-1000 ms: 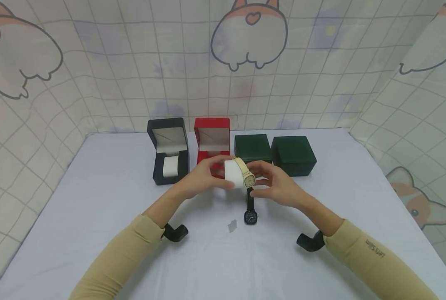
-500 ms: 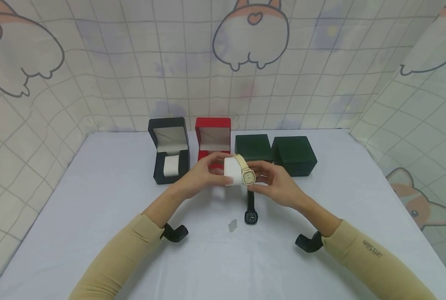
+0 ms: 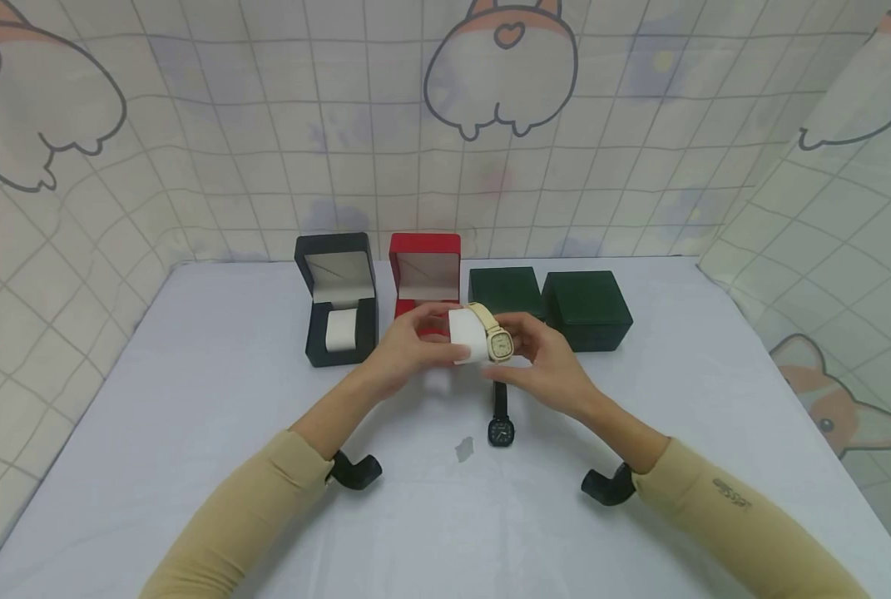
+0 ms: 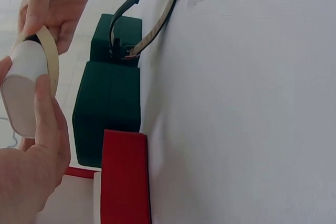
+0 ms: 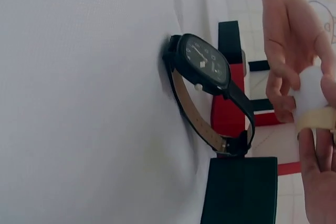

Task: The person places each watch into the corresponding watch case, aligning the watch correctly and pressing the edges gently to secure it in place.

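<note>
Cream watch (image 3: pixel 493 330), looped round a white cushion (image 3: pixel 466 335), is held above the table (image 3: pixel 228 499), its strap (image 3: pixel 482 315) slanted down rightward to a camera-facing dial (image 3: pixel 501 345). The cushion is gripped by the left hand (image 3: pixel 409 353), the watch by the right hand (image 3: pixel 548 361). Behind, an open red box (image 3: pixel 425 245) is partly blocked; below, a black watch (image 3: pixel 501 432) is seen.

Cream strap (image 3: pixel 483 316) partly hidden, sleeve lettering (image 3: pixel 732 492) blurred
</note>
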{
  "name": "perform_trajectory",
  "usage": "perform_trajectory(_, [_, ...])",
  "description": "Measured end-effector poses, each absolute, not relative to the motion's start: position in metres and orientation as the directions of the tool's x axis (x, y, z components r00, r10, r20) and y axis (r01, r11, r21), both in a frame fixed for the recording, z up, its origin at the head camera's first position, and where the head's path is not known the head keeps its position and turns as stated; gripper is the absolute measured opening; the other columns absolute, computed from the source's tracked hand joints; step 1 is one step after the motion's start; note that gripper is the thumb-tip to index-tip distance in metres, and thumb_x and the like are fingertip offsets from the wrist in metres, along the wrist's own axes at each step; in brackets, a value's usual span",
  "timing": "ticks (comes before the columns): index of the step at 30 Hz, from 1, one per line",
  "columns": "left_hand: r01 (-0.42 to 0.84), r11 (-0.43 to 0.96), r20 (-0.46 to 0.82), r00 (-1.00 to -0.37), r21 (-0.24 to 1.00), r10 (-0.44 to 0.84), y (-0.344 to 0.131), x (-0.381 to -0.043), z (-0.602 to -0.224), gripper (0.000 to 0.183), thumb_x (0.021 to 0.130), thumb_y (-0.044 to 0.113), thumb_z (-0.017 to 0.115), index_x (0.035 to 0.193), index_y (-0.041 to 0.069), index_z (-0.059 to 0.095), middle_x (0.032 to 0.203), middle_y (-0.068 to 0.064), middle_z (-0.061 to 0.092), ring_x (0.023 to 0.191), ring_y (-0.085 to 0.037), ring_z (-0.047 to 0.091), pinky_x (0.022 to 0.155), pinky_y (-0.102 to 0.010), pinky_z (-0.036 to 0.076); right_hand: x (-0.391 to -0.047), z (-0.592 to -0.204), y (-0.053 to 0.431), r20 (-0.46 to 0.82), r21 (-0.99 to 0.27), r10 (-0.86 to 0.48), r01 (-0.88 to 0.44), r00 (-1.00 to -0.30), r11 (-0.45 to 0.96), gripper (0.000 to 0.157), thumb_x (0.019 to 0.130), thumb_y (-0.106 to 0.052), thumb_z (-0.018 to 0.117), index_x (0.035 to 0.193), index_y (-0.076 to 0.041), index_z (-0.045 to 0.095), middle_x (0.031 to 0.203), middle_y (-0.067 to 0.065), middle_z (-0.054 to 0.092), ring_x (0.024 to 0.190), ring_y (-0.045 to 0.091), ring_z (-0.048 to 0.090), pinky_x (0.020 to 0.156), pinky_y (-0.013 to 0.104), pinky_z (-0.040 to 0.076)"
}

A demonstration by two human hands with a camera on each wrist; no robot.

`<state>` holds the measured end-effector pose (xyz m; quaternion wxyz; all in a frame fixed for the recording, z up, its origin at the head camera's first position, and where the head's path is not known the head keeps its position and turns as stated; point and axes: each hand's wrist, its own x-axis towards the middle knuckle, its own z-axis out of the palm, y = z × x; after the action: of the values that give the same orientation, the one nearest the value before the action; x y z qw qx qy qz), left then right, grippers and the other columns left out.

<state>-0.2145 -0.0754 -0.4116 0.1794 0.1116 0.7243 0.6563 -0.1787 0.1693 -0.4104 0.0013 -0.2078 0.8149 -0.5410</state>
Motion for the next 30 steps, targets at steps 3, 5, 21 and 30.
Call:
perform_trajectory(3, [-0.089,0.111,-0.124,-0.918,0.99,0.377,-0.072,-0.213,-0.412,0.067,0.085,0.02,0.085,0.145,0.02,0.054,0.139,-0.007,0.051,0.117,-0.031,0.059,0.088,-0.041,0.059,-0.178,-0.411,0.166,0.248,-0.858,-0.292,-0.349,-0.924,0.376,0.061,0.084,-0.01,0.087,0.136,-0.004,0.057,0.123,0.008,0.065,0.102,0.021,0.061,0.089,0.024,0.054])
perform_trajectory(5, [-0.094,0.111,-0.129,-0.921,0.989,0.368,-0.071,-0.213,-0.412,0.066,0.085,0.021,0.085,0.144,0.02,0.055,0.139,-0.006,0.051,0.116,-0.03,0.06,0.088,-0.04,0.059,-0.177,-0.411,0.164,0.261,-0.848,-0.271,-0.354,-0.926,0.395,0.058,0.084,-0.009,0.086,0.135,-0.004,0.058,0.119,0.008,0.065,0.099,0.021,0.06,0.086,0.022,0.053])
perform_trajectory(21, [-0.127,0.084,-0.148,-0.928,0.988,0.341,-0.066,-0.215,-0.419,0.068,0.085,0.019,0.086,0.144,0.018,0.054,0.136,-0.009,0.052,0.108,-0.03,0.065,0.086,-0.038,0.059,-0.171,-0.416,0.153,0.362,-0.796,-0.203,-0.415,-0.91,0.44,0.048,0.086,-0.007,0.084,0.128,-0.004,0.059,0.117,0.006,0.065,0.095,0.018,0.06,0.087,0.038,0.057])
perform_trajectory(30, [-0.095,0.055,-0.108,-0.926,0.994,0.362,-0.077,-0.219,-0.419,0.073,0.086,0.015,0.085,0.15,0.021,0.051,0.141,-0.007,0.05,0.117,-0.032,0.06,0.09,-0.038,0.058,-0.173,-0.412,0.164,0.249,-0.889,-0.345,-0.355,-0.905,0.288,0.053,0.093,0.001,0.074,0.142,-0.003,0.054,0.138,0.011,0.056,0.12,0.025,0.06,0.1,0.041,0.053])
